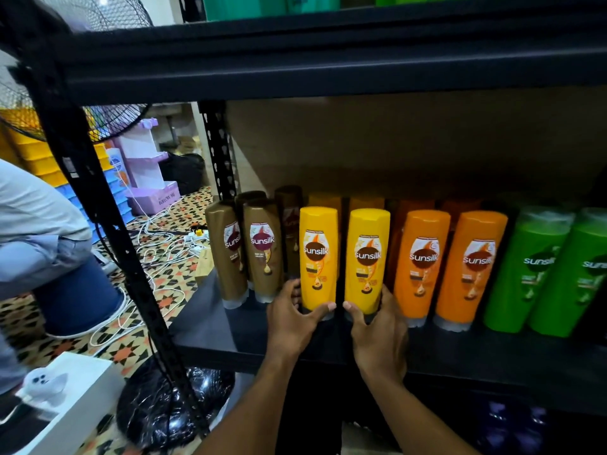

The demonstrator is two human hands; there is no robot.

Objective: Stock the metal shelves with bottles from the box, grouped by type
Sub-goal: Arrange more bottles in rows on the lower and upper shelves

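Note:
Two yellow bottles stand upside down on their caps, side by side on the black metal shelf (230, 339). My left hand (290, 318) is wrapped around the base of the left yellow bottle (318, 251). My right hand (377, 330) grips the base of the right yellow bottle (368, 254). More yellow bottles stand behind them. Brown bottles (262, 247) stand to the left, orange bottles (450, 264) to the right, and green bottles (542, 270) at the far right. The box is out of view.
A black shelf beam (328, 70) runs overhead with green items above it. A standing fan (98, 110) with a black base (170, 408) is at the left. A seated person (36, 231), white cables (157, 251) and a white box (75, 395) occupy the patterned floor.

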